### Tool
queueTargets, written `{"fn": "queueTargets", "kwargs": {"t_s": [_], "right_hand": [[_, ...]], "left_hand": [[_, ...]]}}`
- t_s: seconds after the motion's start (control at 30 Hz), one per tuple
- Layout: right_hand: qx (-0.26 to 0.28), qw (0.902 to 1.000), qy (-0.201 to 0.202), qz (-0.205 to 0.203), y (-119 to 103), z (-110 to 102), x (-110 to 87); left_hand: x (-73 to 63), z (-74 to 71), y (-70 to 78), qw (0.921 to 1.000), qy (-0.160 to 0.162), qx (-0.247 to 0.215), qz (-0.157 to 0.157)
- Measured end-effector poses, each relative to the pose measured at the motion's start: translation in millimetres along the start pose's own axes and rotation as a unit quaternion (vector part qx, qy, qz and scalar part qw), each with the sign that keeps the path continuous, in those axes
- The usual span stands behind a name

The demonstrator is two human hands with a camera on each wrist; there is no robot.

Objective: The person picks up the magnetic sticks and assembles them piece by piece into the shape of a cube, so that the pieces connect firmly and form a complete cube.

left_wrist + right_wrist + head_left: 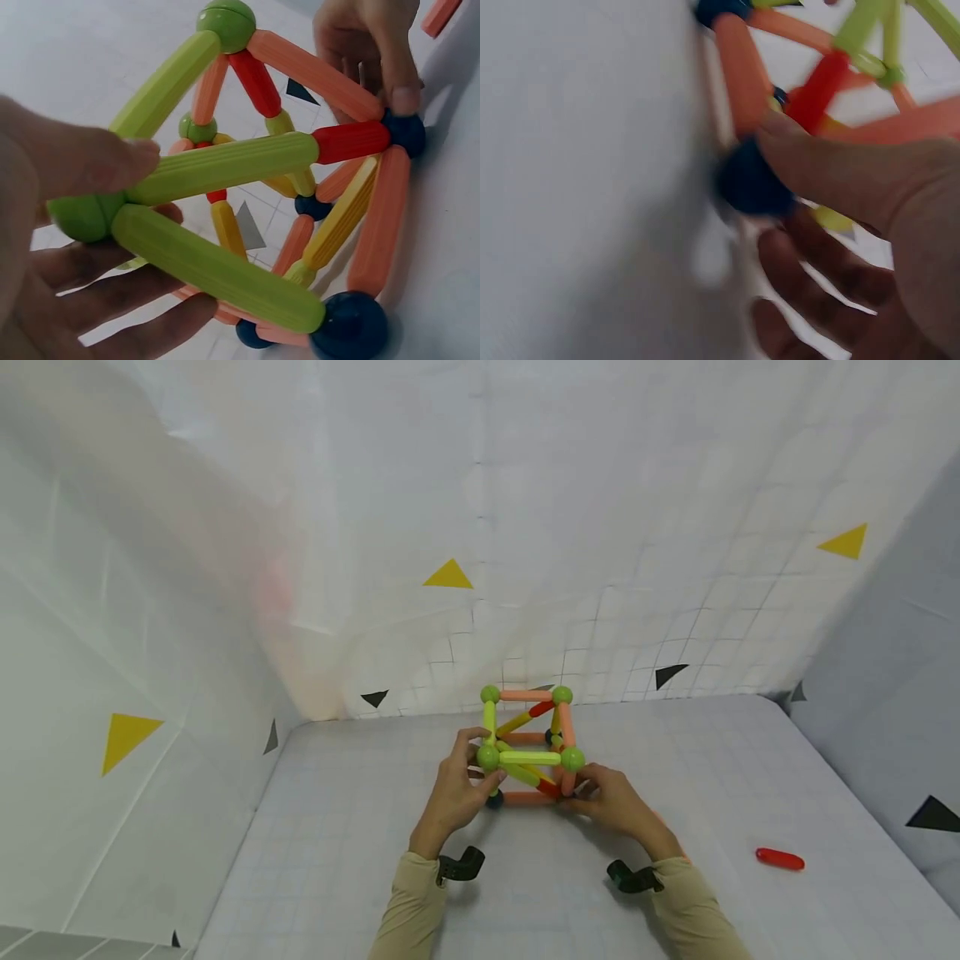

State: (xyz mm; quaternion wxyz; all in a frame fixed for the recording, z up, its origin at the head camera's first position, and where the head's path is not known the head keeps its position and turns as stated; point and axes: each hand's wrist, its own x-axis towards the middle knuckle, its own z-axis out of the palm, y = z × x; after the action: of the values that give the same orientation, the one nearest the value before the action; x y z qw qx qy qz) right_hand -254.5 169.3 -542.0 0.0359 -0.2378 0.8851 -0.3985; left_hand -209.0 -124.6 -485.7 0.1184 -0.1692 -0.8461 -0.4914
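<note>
A cube frame of magnetic rods and balls [530,758] stands on the table between both hands, with green balls at its upper corners and dark blue ones at its base. My left hand [452,792] grips the near upper left corner, its thumb over the green ball [86,219] and rod end, fingers curled beneath. At the near lower right corner, my right hand [617,803] pinches a dark blue ball [751,184] between thumb and fingers. A green and red diagonal rod [232,166] joins these two corners across the front face. Salmon rods [379,221] edge the base.
A loose red rod [780,859] lies on the table to the right. Another salmon rod [441,16] lies beyond the right hand, mostly hidden behind the right wrist in the head view. A white gridded wall [600,610] rises behind the table.
</note>
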Motion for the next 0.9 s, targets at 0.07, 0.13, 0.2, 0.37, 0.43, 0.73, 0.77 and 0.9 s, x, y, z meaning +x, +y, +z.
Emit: {"fn": "queueTargets", "kwargs": {"t_s": [0.07,0.13,0.2,0.37,0.43,0.73,0.77,0.9], "right_hand": [[-0.003,0.9995,-0.014,0.026,2.1,-12.0,-3.2],[-0.020,0.9976,-0.017,0.065,4.5,-26.6,-9.0],[-0.051,0.9929,-0.015,0.106,8.1,-41.4,-16.5],[-0.104,0.9721,-0.073,0.197,16.8,-68.2,-33.2],[-0.102,0.9672,-0.097,0.212,20.4,-72.0,-35.8],[-0.099,0.9689,-0.100,0.204,25.8,-75.6,-37.4],[-0.092,0.9717,-0.092,0.197,24.9,-77.0,-37.5],[-0.048,0.9849,-0.024,0.164,21.2,-84.0,-37.8]], "left_hand": [[-0.3,-1.9,1.5,1.0000,-0.010,-0.001,0.000],[-1.0,-4.0,3.4,0.9998,-0.022,-0.005,-0.002],[-2.2,-5.8,5.5,0.9994,-0.033,-0.009,-0.002],[-3.6,-8.1,8.6,0.9981,-0.060,-0.015,0.002],[-3.3,-8.4,9.5,0.9978,-0.064,-0.016,0.002],[-4.1,-8.5,11.5,0.9968,-0.075,-0.027,0.004],[-4.1,-8.3,11.8,0.9968,-0.075,-0.028,0.003],[-2.7,-6.9,11.4,0.9964,-0.078,-0.030,0.007]]}}
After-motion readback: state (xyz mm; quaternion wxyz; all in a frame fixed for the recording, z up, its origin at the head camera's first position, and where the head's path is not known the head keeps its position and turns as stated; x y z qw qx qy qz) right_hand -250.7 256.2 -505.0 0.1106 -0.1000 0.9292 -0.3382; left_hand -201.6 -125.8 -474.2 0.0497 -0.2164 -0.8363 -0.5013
